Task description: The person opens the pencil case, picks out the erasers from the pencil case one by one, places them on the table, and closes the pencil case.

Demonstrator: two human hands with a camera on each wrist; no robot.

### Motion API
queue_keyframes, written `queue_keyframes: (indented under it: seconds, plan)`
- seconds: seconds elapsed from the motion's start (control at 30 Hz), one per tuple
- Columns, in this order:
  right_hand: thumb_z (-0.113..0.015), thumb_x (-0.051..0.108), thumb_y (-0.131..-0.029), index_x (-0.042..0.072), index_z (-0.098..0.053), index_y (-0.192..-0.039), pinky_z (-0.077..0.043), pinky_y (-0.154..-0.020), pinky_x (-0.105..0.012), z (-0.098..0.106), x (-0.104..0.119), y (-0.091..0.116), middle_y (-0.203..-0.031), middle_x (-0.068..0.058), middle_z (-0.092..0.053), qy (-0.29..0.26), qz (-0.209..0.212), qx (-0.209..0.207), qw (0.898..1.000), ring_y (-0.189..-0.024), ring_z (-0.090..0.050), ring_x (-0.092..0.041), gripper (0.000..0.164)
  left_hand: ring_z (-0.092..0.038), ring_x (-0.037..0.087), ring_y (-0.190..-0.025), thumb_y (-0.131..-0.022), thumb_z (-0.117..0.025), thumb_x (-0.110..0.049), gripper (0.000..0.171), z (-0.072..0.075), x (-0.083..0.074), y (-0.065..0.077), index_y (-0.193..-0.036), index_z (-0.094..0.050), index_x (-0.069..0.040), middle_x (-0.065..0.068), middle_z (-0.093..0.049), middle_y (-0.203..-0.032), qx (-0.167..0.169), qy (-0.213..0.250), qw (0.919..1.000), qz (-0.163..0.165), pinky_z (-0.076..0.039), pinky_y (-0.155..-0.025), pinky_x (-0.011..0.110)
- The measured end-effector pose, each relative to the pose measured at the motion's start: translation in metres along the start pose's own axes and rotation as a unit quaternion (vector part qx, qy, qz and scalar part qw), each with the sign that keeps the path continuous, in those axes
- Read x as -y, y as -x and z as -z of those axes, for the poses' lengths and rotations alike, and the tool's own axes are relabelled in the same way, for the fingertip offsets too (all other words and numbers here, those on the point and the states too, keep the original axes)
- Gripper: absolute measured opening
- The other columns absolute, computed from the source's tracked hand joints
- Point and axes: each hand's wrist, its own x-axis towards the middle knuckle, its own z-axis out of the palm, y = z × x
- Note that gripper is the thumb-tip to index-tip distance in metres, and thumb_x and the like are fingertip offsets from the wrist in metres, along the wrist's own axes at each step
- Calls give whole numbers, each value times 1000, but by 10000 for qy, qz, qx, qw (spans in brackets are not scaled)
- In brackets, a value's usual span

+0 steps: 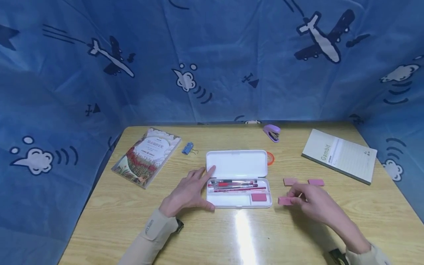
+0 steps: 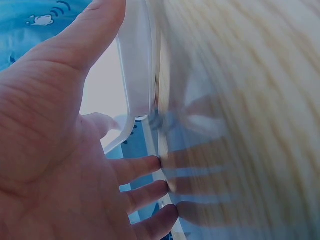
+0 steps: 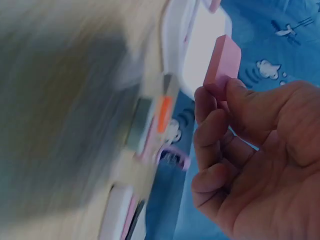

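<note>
An open white pencil case (image 1: pixel 228 200) lies mid-table, its lid (image 1: pixel 236 163) folded back. Several pens (image 1: pixel 236 184) fill its upper compartment, and a pink eraser (image 1: pixel 259 197) sits at the right of the lower one. My left hand (image 1: pixel 188 193) rests at the case's left side, fingers spread and fairly straight, thumb by the near corner and forefinger on the lid's edge. Between thumb and fingertips, my right hand (image 1: pixel 313 200) pinches another pink eraser (image 3: pixel 223 65), just right of the case. Beyond that hand are two more erasers, one left (image 1: pixel 290 182), one right (image 1: pixel 316 182).
At the left lie a book (image 1: pixel 147 156) and a blue binder clip (image 1: pixel 187 148). An orange ring (image 1: pixel 271 158) shows partly behind the lid. Farther back is a purple stapler (image 1: pixel 272 132); a notepad (image 1: pixel 341 154) lies at the right. Blue printed cloth hangs behind the table.
</note>
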Motion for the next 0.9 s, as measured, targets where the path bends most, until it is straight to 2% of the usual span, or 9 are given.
queue_keyframes:
  seconds: [0.3,0.6,0.8,0.9]
  plan:
    - [-74,8,-86,19,-68,-79,-35,-55,-24,-1,-30,19,-68,10,-58,369,-305,119,9988,-62,-44,-7,14,-24,42,-152,-62,-85,-70,134,-2,2,-1,-164,-5,-35,16,-21,-169,-41,-94,9999,-65,-33,-119,62]
    - [-75,4,-82,21,-66,-77,-45,-64,-32,-10,-41,20,-74,10,-61,766,-256,287,9963,-70,-51,-9,20,-26,42,-151,-62,-86,-69,134,-2,1,-2,-164,-7,-34,17,-23,-168,-93,-89,9999,-105,-35,-118,62]
    - [-76,4,-81,19,-71,-78,-45,-60,-28,-12,-40,20,-72,13,-65,904,-93,-21,9959,-66,-51,-5,17,-25,41,-152,-62,-86,-69,134,-2,1,-2,-164,-6,-35,16,-22,-169,-67,-61,9999,-57,-34,-118,62]
    - [-78,5,-81,17,-73,-78,-47,-61,-30,-13,-39,19,-72,11,-67,951,-126,-131,9953,-66,-53,-6,14,-25,41,-152,-62,-86,-69,134,-2,1,-2,-164,-6,-35,16,-22,-169,-36,-62,10000,-26,-33,-119,62]
